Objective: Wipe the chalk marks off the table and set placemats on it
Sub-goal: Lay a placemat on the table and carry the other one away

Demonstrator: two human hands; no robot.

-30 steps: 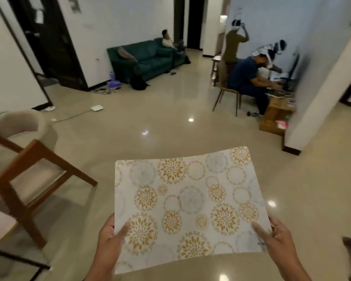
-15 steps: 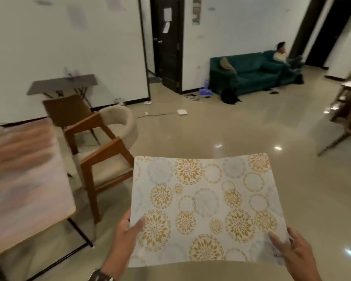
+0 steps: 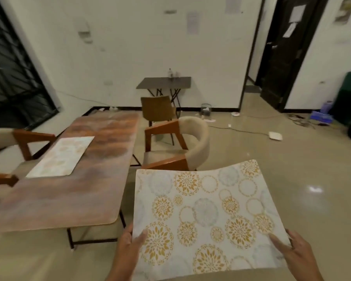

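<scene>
A: Where is the placemat (image 3: 207, 211)?

B: In the air over the floor, just right of the table (image 3: 73, 191). The left hand (image 3: 130, 246) and right hand (image 3: 294, 252) each pinch a near corner, thumbs on top.

A: Which step is this?

B: Setting mats, I judge. One mat (image 3: 62, 157) already lies on the table's far left side. Next, this one wants carrying left over bare tabletop and laying flat, clear of the cream chair (image 3: 182, 145).

We see white wall (image 3: 130, 47) w/ paper notes, glossy beige floor (image 3: 272, 169), dark door (image 3: 280, 57) on right, small dark side table (image 3: 164, 82), beige armchair (image 3: 190, 142), barred window (image 3: 10, 74) left.
</scene>
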